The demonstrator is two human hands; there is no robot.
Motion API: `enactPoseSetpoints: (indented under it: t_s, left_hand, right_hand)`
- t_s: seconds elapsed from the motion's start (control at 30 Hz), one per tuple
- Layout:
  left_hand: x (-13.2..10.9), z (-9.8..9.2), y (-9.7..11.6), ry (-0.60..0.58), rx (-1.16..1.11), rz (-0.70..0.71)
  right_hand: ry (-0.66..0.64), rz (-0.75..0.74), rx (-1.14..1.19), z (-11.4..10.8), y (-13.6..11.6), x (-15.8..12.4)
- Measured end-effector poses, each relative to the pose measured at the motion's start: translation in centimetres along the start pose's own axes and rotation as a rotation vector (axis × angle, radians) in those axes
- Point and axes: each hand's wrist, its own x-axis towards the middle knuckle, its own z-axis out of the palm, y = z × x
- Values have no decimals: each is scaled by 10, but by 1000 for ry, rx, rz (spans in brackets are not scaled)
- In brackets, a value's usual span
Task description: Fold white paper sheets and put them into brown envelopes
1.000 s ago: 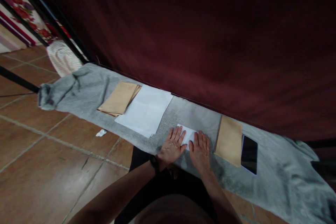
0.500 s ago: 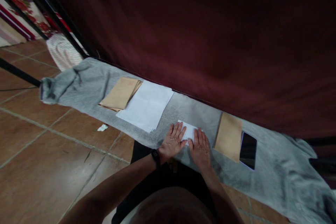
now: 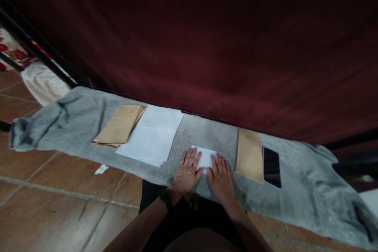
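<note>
A small folded white sheet of paper [image 3: 205,158] lies flat on the grey cloth [image 3: 203,132] in front of me. My left hand [image 3: 186,172] rests palm down on its left side, fingers stretched out, with a dark band on the wrist. Over its right side lies my right hand [image 3: 221,176], also flat with the fingers extended. The thumbs point toward each other near the lower edge of the paper. Parts of the sheet are hidden beneath both hands.
To the left are a stack of white paper [image 3: 152,136] and several brown envelopes [image 3: 118,125]. A single brown envelope [image 3: 249,156] and a dark-screened phone [image 3: 272,167] lie to the right. A dark red curtain [image 3: 206,47] hangs behind the cloth. A white scrap [image 3: 102,169] is on the tiled floor.
The camera view has shifted, so the bench items appear lower and mostly further left. Both hands stay flat on the folded paper, with slightly more of it showing between them.
</note>
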Motion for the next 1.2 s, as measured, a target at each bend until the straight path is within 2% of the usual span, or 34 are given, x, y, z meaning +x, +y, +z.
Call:
enactPoseSetpoints:
  t_s: [0.37,0.6,0.7,0.77,0.8,0.9,0.97,1.03,1.07,1.13,1.2]
  left_hand:
    - [-13,0,-12,22,37,-23]
    - [-19,3,-10,27,35,-53]
    - [-14,-5,-21,-13,-25,-58]
    - [-6,-20,-44,15,-38,-126]
    - [-2,-31,-62,62,-10,-216]
    - [10,-68,-131,216,136,-580]
    - [13,-90,-177,247,208,-842]
    - [11,-106,-210,183,249,-993]
    - [9,-110,-221,101,250,-1008]
    - [4,-115,-233,-42,250,-990]
    - [0,-117,-235,-126,258,-948]
  right_hand:
    - [-19,8,14,-2,-1,0]
    - [-16,54,116,-2,15,23]
    - [-36,21,88,1,16,27]
    - [-51,-15,54,3,14,26]
    - [-54,-22,37,4,13,25]
    - [-57,-14,1,7,12,22]
    - [-65,-12,-10,7,11,21]
    - [-72,-13,-16,7,11,22]
    - [-72,-10,-19,7,11,23]
    - [-65,-6,-19,7,11,24]
    - [-56,-6,-14,6,11,24]
